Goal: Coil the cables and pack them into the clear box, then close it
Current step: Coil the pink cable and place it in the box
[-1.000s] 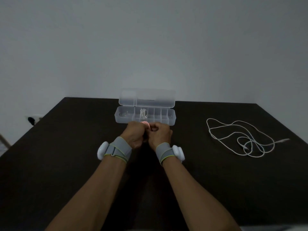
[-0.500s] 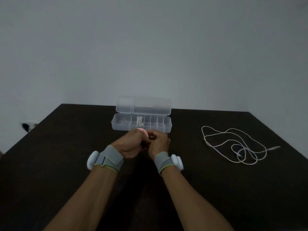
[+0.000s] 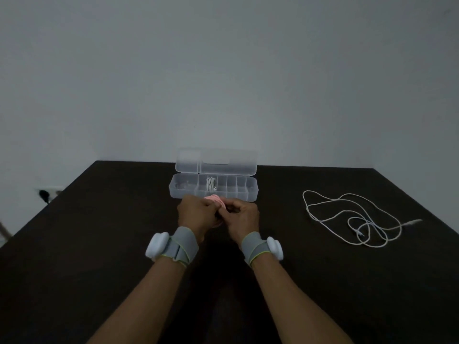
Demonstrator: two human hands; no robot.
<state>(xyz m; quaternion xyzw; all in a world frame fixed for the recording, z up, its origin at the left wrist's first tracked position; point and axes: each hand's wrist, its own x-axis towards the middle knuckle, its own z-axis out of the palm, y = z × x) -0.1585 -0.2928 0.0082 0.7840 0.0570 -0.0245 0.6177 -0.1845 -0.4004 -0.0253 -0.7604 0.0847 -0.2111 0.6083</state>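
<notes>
A clear box [image 3: 250, 194] with several compartments stands open at the table's far middle, its lid tilted back against the wall. A coiled white cable [image 3: 211, 186] lies in one middle compartment. Just in front of the box my left hand [image 3: 196, 214] and my right hand [image 3: 242, 217] are pressed together, both closed on a coiled pink cable [image 3: 215, 200], of which only the top loops show above my fingers. A loose white cable [image 3: 347, 217] sprawls uncoiled on the table to the right.
The dark table [image 3: 99, 244] ends at a grey wall just behind the box. A wall socket with a black plug [image 3: 44, 194] sits beyond the table's left edge. Both wrists wear grey bands with white pods.
The view has tilted so box and hands sit lower in the frame. My hands stay together on the pink coil, with more of its loops showing above my fingers.
</notes>
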